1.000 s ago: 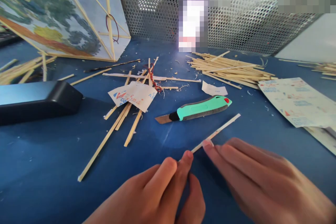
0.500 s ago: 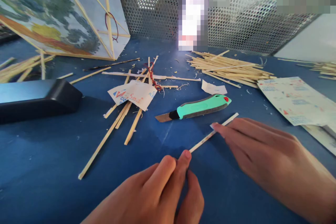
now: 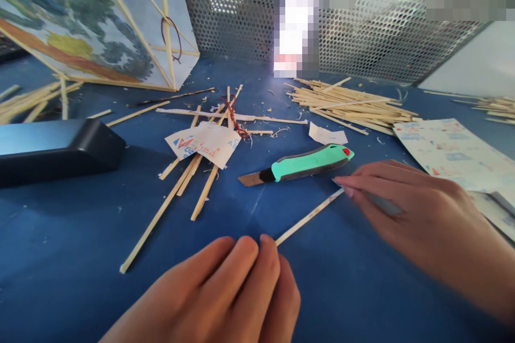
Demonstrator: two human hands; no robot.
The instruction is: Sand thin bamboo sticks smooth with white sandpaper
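A thin pale wooden stick (image 3: 309, 217) runs diagonally between my hands, just above or on the blue table (image 3: 338, 284). My left hand (image 3: 225, 289) is closed on its lower end, the fingers hiding that tip. With thumb and forefinger, my right hand (image 3: 410, 209) pinches the upper end. Beyond the stick lies a green utility knife (image 3: 311, 162), its blade out and pointing left. To its left, printed paper (image 3: 213, 144) covers part of several crossed sticks (image 3: 171, 217), with a dark red cord (image 3: 232, 115) looped around them.
A pile of sticks (image 3: 346, 102) lies at the back right, a paper scrap (image 3: 328, 134) before it. Printed paper sheets (image 3: 458, 150) lie far right. A black object (image 3: 60, 150) is at left, below a painted stick-framed panel (image 3: 92, 32). Perforated metal (image 3: 241, 16) closes the back.
My right hand has slid up and right to the stick's far end. My left hand has shifted slightly left and down, keeping its hold.
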